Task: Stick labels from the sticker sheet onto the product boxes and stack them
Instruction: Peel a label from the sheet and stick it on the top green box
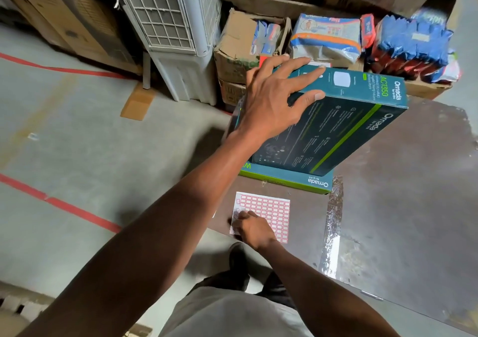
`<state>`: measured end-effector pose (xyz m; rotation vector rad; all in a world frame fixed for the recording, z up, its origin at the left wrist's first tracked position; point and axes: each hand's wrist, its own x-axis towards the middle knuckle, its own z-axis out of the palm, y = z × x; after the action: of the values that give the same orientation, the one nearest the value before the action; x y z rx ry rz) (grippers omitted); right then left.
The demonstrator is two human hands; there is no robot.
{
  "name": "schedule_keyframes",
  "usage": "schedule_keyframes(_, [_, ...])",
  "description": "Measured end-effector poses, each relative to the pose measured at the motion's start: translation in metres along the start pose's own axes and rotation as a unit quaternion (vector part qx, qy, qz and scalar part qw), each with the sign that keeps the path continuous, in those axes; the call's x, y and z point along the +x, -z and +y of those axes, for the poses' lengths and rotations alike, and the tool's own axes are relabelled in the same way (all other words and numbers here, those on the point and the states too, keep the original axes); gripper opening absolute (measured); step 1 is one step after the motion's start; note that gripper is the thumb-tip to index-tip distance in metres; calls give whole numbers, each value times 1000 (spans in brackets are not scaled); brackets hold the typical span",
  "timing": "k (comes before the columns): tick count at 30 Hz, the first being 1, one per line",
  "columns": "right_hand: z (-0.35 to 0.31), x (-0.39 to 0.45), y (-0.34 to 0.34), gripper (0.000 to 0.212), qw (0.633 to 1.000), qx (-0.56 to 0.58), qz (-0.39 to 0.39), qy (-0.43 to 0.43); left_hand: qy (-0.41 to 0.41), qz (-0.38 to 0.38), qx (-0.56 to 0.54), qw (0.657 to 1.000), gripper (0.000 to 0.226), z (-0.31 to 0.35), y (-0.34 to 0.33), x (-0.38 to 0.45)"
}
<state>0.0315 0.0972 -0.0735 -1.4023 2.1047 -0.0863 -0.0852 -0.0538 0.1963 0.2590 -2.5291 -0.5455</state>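
My left hand (271, 96) grips the upper left corner of a teal Omada product box (336, 130), fingers over its top side and thumb on its dark face. The box is tilted and lifted above a second teal and green product box (297, 179) lying flat on the brown table (401, 194). A white sticker sheet (274, 207) with red-framed labels lies near the table's left edge. My right hand (254, 229) rests on the sheet's left part, fingertips curled and pinching at a label there.
Behind the table stand open cardboard cartons (238, 49) and packs of diapers (326, 37) and blue pouches (411, 44). A white air cooler (176, 26) stands at the back left. The grey floor (77, 130) has red tape lines.
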Motion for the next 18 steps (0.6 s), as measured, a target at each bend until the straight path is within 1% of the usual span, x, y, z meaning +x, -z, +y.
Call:
schedule_keyframes(6, [-1, 4, 5, 25, 1000, -14, 5, 10, -8, -1, 6, 1000, 44, 0, 1, -1])
schedule_keyframes(9, [-1, 5, 5, 30, 1000, -24, 10, 10, -4, -12, 11, 1000, 45, 0, 1, -1])
schedule_keyframes(12, [1, 4, 5, 39, 999, -30, 18, 15, -8, -5, 7, 1000, 44, 0, 1, -1])
schedule_keyframes(18, [-2, -2, 8, 39, 999, -15, 34, 16, -9, -1, -8, 1000, 45, -2, -1, 0])
